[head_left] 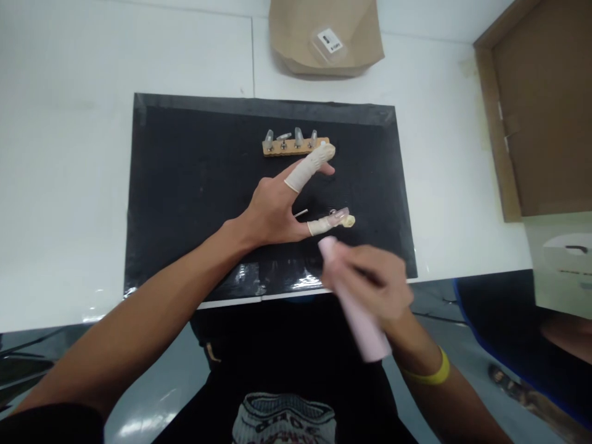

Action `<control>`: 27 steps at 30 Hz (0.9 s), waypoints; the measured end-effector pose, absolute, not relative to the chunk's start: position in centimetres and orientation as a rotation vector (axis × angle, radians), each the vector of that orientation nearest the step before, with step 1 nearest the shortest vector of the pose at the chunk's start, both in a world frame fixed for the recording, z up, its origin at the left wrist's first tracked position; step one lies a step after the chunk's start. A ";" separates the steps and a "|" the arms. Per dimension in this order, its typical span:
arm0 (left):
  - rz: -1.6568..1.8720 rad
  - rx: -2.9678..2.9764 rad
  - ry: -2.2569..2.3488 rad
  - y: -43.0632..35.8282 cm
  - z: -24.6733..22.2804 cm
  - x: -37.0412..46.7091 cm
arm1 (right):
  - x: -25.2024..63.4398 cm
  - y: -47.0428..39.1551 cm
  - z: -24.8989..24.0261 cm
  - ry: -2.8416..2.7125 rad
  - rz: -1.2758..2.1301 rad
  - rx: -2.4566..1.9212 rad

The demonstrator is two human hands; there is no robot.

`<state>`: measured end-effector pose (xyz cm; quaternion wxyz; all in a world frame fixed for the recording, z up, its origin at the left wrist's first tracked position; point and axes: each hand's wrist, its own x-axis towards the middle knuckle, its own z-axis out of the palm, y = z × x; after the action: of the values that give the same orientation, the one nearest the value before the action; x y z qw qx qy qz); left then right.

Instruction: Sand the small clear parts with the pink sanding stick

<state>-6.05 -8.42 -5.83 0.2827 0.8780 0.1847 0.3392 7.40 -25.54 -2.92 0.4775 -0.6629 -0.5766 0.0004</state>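
Head view: white desk (60,185), with black mat (198,148) laid along the near edge; glare there likely to hide any small dropped part. Left hand (280,209) spread above the mat, thumb and index finger wide apart in pale finger sleeves (303,177). Right hand (377,280) closed around a pale pink tube (361,327), lower end out past the desk's near edge; possible knock against the left thumb from a careless swing, or a drop off that edge from a loosened grip. Farther in from the near edge, wooden strip (290,148) with clear tips (298,137); possible toppling from a brush of the left index finger. Clear piece (340,216) tilted at the left thumb; apt to slide with a turn of the wrist.

Hard to make out: brown box (546,123) and paper bag (296,37), both cut off; right fingers and tube, blurred; strip's right end, behind the index finger; manner of contact between clear piece and thumb, impossible to tell; thin rod (301,213), partly covered.
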 end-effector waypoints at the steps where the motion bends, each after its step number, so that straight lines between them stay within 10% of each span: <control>1: 0.904 2.352 0.499 -8.4 -5.8 -6.1 | 7.3 -25.3 -2.8 -1.389 -0.070 -1.608; 27: 0.859 2.402 0.525 -8.6 -5.8 -6.2 | 7.4 -25.7 -3.5 -1.265 -0.291 -1.691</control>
<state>-6.20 -8.63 -5.79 0.2654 0.8891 0.1945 0.3181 7.36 -25.65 -3.54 0.4839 -0.6943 -0.5192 -0.1196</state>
